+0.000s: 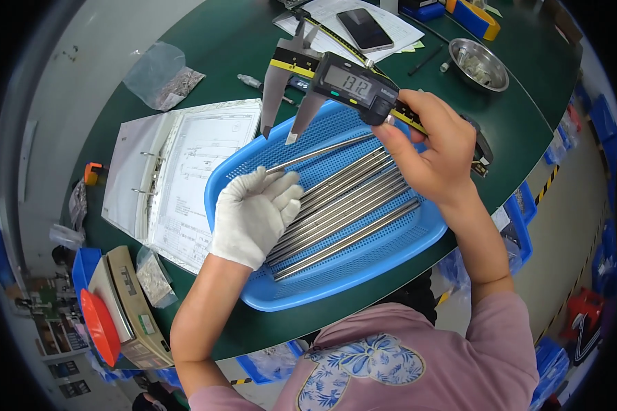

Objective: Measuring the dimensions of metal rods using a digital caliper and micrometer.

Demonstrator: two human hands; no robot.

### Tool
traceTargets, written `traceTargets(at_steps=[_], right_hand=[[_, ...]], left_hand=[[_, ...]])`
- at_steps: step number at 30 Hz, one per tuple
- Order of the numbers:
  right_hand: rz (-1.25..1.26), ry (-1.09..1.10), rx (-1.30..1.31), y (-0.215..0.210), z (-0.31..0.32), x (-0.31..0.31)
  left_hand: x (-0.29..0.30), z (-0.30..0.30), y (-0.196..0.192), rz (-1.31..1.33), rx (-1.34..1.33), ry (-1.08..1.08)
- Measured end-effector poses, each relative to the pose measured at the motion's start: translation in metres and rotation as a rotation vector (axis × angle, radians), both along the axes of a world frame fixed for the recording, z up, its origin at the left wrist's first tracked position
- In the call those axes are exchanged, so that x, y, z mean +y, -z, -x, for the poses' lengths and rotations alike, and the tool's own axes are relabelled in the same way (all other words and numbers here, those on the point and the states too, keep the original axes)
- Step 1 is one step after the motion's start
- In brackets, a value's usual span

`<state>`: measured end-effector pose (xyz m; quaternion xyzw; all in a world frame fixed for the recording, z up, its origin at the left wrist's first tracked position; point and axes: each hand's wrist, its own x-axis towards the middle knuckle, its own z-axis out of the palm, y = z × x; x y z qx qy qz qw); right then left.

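Observation:
My bare right hand (435, 144) grips a digital caliper (353, 88), held up over the far side of a blue perforated basket (336, 288). The caliper's display is lit, and its jaws stand apart with nothing between them. In a white glove, my left hand (253, 219) is over the basket's left end, palm up with curled fingers. A thin metal rod (322, 153) reaches from between its thumb and fingertips toward the right, at a different angle from the others. Several more metal rods (353, 198) lie side by side in the basket, partly hidden behind the glove.
Left of the basket lies an open ring binder (185, 178) with drawings; a scale (134, 301) with a red pan stands nearer. A bag of small parts (164, 79), a micrometer (253, 82), a phone (365, 29) on papers and a metal bowl (478, 65) lie farther back.

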<state>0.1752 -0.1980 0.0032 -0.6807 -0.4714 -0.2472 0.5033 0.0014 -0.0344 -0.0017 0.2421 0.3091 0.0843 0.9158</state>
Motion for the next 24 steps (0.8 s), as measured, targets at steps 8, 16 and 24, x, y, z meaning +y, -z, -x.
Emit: traceTargets(at_steps=[8, 16, 24], right_hand=[[0.032, 0.015, 0.031, -0.001, 0.001, 0.002], [0.011, 0.011, 0.055, 0.003, -0.001, 0.005], [-0.089, -0.026, 0.05, 0.002, -0.002, 0.006]], left_hand=[[-0.016, -0.012, 0.004, -1.878, 0.326, 0.558], [-0.025, -0.047, 0.0, -2.081, 0.579, 0.883], [-0.014, -0.061, -0.004, -1.938, 0.515, 1.118]])
